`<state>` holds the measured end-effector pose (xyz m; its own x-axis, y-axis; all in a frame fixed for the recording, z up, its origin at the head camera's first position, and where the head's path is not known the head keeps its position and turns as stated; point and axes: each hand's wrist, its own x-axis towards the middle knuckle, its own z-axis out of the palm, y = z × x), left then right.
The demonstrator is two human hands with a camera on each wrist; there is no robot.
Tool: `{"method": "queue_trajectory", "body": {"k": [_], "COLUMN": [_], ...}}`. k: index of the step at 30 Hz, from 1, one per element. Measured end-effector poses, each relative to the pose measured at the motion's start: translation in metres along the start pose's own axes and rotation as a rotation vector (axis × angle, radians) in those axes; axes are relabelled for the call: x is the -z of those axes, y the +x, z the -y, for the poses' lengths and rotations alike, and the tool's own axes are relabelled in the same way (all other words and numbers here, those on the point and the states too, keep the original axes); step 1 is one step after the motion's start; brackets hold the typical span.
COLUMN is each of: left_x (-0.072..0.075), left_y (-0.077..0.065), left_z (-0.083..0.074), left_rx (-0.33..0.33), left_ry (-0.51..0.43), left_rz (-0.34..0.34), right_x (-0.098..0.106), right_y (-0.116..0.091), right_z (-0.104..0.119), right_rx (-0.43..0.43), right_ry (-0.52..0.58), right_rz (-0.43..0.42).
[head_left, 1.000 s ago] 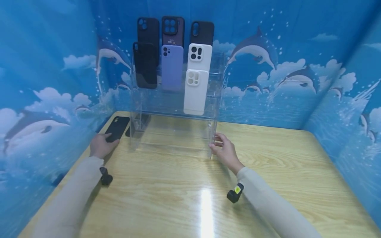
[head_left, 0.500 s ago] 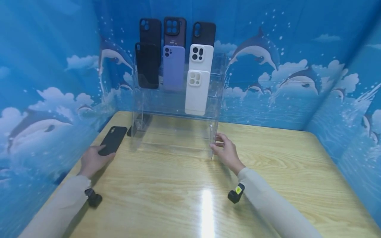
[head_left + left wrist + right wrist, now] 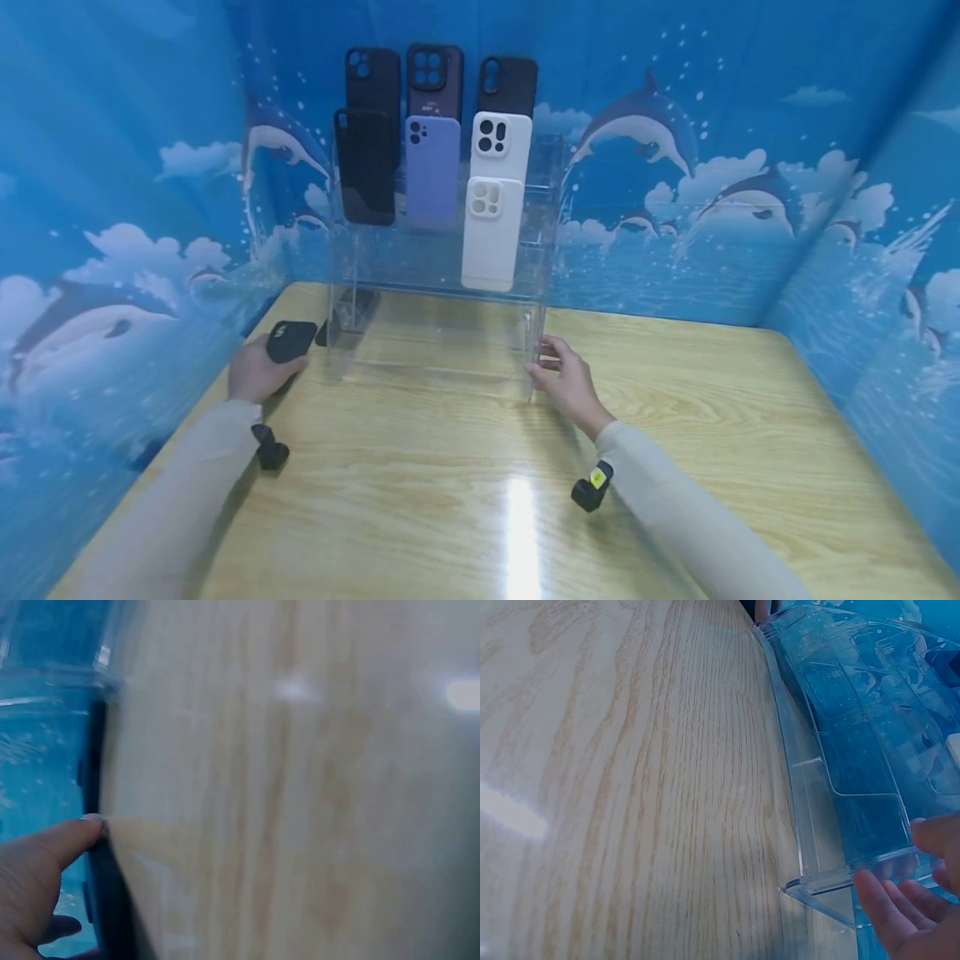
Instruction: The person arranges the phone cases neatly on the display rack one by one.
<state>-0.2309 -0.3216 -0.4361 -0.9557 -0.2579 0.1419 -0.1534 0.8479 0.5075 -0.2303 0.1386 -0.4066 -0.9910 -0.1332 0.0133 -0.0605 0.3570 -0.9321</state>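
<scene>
At the table's left side my left hand holds a black phone case, thumb on its near edge. The case is tilted up in the head view. In the left wrist view the phone case is seen nearly edge-on, with the thumb of my left hand against it. My right hand grips the lower right side of a clear tiered stand. In the right wrist view, the thumb and fingers of my right hand are about the stand's bottom corner.
On the stand's tiers lean several phone cases: black ones, a lilac one, and two white ones. Another dark case lies by the stand's left foot. Dolphin-printed curtains enclose the wooden table.
My left hand drew the black phone case back along the table, then moved forward and right again with the case tilted up. My right hand stays at the stand.
</scene>
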Motion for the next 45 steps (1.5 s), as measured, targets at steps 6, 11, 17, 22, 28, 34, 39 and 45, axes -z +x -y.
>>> {"method": "queue_trajectory", "body": {"k": [6, 11, 17, 22, 28, 34, 39, 45], "left_x": [-0.006, -0.003, 0.015, 0.038, 0.058, 0.063, 0.060, 0.056], "left_y": [0.006, 0.006, 0.000, -0.007, -0.015, -0.021, -0.022, -0.017], "left_z": [0.000, -0.005, -0.016, -0.037, -0.080, -0.130, -0.170, -0.211], "left_rx": [0.033, 0.121, 0.125, 0.055, 0.019, -0.050, -0.125, -0.205], "left_ry": [0.049, 0.014, -0.084, -0.163, -0.208, -0.253, -0.324, -0.414], "left_rz": [-0.072, -0.056, -0.088, -0.140, -0.181, -0.246, -0.257, -0.292], "right_x": [0.000, 0.000, -0.001, 0.000, 0.000, -0.001, -0.002, -0.002], "right_y": [0.000, 0.000, -0.001, -0.002, -0.001, 0.000, 0.000, 0.000], "right_z": [0.001, 0.001, 0.002, 0.002, 0.001, 0.000, -0.001, 0.000], "right_rx": [-0.008, -0.008, -0.006, -0.003, -0.008, 0.001, -0.005, 0.000], "right_ry": [-0.010, -0.012, -0.011, -0.016, -0.013, -0.005, 0.002, -0.001], "right_rz": [0.009, 0.008, 0.002, -0.001, 0.003, -0.005, -0.004, -0.012]}}
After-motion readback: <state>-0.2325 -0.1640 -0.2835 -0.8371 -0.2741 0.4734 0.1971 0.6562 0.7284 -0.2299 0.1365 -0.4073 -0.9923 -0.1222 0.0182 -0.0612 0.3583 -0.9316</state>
